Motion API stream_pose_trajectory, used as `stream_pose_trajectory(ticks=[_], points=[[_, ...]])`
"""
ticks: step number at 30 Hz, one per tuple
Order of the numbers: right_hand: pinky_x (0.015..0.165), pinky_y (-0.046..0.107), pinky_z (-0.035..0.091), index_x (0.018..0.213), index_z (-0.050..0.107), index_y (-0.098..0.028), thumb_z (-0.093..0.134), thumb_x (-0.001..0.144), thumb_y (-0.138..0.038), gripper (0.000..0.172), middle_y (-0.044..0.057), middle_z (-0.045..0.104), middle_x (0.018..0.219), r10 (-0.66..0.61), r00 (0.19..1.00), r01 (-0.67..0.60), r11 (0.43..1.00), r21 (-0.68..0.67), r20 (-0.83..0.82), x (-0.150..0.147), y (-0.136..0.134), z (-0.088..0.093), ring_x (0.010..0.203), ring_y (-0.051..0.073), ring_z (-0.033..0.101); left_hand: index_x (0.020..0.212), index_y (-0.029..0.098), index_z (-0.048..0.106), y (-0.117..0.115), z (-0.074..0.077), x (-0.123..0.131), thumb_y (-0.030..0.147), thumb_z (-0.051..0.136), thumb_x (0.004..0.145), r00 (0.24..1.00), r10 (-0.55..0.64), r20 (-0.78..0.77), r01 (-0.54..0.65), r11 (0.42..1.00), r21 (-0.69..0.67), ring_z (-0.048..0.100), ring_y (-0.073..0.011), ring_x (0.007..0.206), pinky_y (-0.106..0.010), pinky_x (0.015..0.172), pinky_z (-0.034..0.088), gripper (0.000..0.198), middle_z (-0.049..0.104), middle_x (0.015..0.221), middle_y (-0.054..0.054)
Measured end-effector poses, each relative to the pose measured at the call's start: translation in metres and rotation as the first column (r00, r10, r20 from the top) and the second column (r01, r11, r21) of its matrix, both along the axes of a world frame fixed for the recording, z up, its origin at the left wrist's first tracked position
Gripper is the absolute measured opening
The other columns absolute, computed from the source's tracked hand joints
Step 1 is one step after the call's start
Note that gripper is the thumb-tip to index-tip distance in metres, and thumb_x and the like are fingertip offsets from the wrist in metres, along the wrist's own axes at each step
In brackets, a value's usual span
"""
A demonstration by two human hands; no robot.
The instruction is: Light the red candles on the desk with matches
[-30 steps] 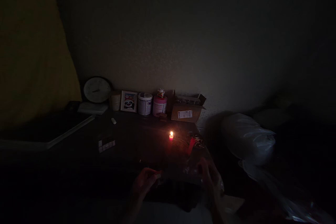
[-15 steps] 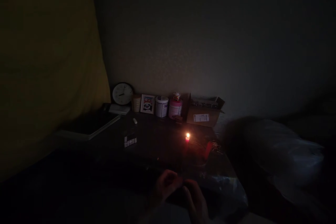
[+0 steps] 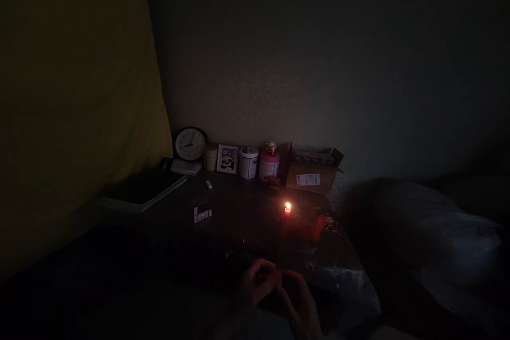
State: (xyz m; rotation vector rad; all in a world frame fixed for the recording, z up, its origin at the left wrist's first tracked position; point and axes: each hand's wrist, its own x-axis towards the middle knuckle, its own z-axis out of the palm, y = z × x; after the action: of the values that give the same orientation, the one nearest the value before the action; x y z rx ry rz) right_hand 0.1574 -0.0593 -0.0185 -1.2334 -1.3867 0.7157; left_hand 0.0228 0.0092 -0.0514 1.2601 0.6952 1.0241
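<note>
In dim light, my left hand (image 3: 258,280) and my right hand (image 3: 298,297) meet at the near edge of the table. The fingers of both are pinched together, tip to tip. Something small and dark may be between the fingertips, but it is too dark to make out. Just beyond them burns a lit red candle (image 3: 287,211), standing upright. To its right is a second red piece (image 3: 319,227), unlit and tilted, beside a scatter of small sticks (image 3: 333,224) that look like matches.
Along the wall stand a round clock (image 3: 190,144), a cup (image 3: 211,158), a framed panda picture (image 3: 227,159), a white tin (image 3: 248,163), a pink-lidded tin (image 3: 269,166) and an open cardboard box (image 3: 313,172). A dark flat case (image 3: 147,191) lies left. Clear plastic (image 3: 354,281) covers the right corner.
The whole view has shifted slightly, so the objects appear a little further right. My hands have drawn closer together, with the fingertips now touching or nearly so.
</note>
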Motion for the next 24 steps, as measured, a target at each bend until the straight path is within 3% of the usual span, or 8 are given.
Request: stream_pose_trajectory(ticks=[7,13,19,24], points=[[0.072,0.025,0.055,0.099,0.057,-0.02,0.058,0.08,-0.046,0.031,0.007,0.068,0.095,0.015,0.999,-0.015,1.0,-0.02,0.046,0.001,0.001,-0.004,0.083,0.02,0.066,0.093,0.018,0.061,-0.004,0.007,-0.004,0.048,0.07,0.064,0.999,0.001,0.041,-0.001,1.0,0.019,0.06,-0.0179,0.078,-0.026,0.069,0.043,0.042,0.065,0.083,-0.003],[0.079,0.028,0.054,0.11,0.054,-0.02,0.056,0.082,-0.045,0.037,0.009,0.066,0.106,0.052,0.998,-0.052,0.999,-0.006,0.045,0.003,0.004,-0.017,0.095,0.022,0.064,0.088,0.018,0.062,-0.006,0.016,-0.001,0.042,0.072,0.062,0.999,0.043,-0.013,-0.043,0.999,-0.002,0.061,-0.0203,0.08,-0.028,0.07,0.045,0.037,0.066,0.084,-0.004],[0.085,0.029,0.052,0.117,0.055,-0.022,0.061,0.08,-0.035,0.04,0.008,0.064,0.111,-0.008,0.986,-0.011,0.994,0.109,0.168,0.006,0.006,-0.018,0.101,0.022,0.063,0.088,0.018,0.061,-0.009,0.02,-0.003,0.036,0.07,0.063,1.0,-0.006,0.013,0.006,1.0,-0.006,0.061,-0.02,0.08,-0.028,0.071,0.044,0.032,0.066,0.084,-0.004],[0.088,0.031,0.051,0.118,0.053,-0.023,0.061,0.081,-0.033,0.039,0.009,0.062,0.115,0.028,0.988,-0.04,0.996,0.08,0.15,0.005,0.004,-0.016,0.105,0.023,0.06,0.093,0.019,0.059,-0.01,0.018,-0.006,0.03,0.068,0.063,0.998,-0.046,0.034,0.046,0.999,0.024,0.061,-0.0195,0.079,-0.028,0.07,0.045,0.033,0.065,0.082,-0.003]])
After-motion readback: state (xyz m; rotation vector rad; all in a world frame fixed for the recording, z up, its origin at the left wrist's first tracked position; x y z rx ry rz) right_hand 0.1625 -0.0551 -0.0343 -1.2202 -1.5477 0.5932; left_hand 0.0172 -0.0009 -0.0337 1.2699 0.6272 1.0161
